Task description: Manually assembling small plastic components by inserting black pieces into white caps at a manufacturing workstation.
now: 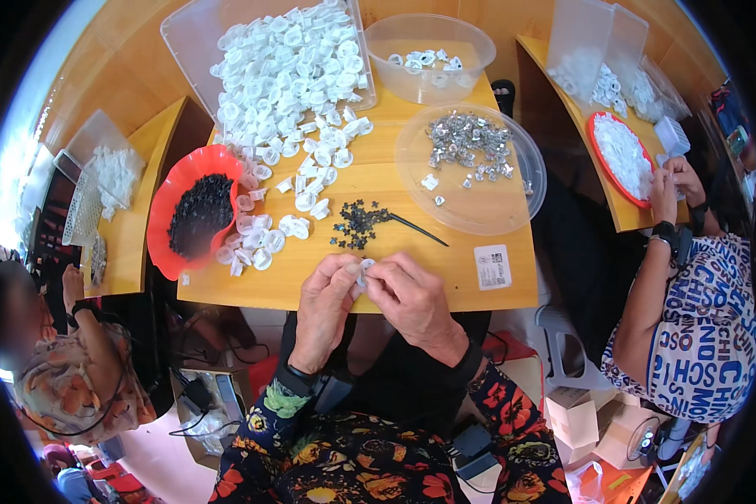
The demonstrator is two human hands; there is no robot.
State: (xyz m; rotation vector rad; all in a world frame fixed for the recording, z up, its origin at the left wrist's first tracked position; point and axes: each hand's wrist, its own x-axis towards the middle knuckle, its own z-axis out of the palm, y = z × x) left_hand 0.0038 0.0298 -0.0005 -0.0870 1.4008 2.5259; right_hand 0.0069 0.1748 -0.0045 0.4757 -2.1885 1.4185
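My left hand (324,309) pinches a small translucent white plastic piece (364,270) at the table's front edge. From the other side, the fingertips of my right hand (417,304) press on the same piece. Whether a smaller part is between the fingers I cannot tell. Just beyond my hands lies a heap of tiny black cross-shaped parts (358,223), with a thin black stick (420,229) slanting away from it. Loose white round plastic pieces (260,241) are scattered to the left of the heap.
A red bowl (165,197) of black bits stands at left, a tipped clear bin (185,42) spilling white pieces behind. At right are a clear lid (412,189) with small metal parts, a clear tub (378,50) and a label (493,267). Co-workers sit at both sides.
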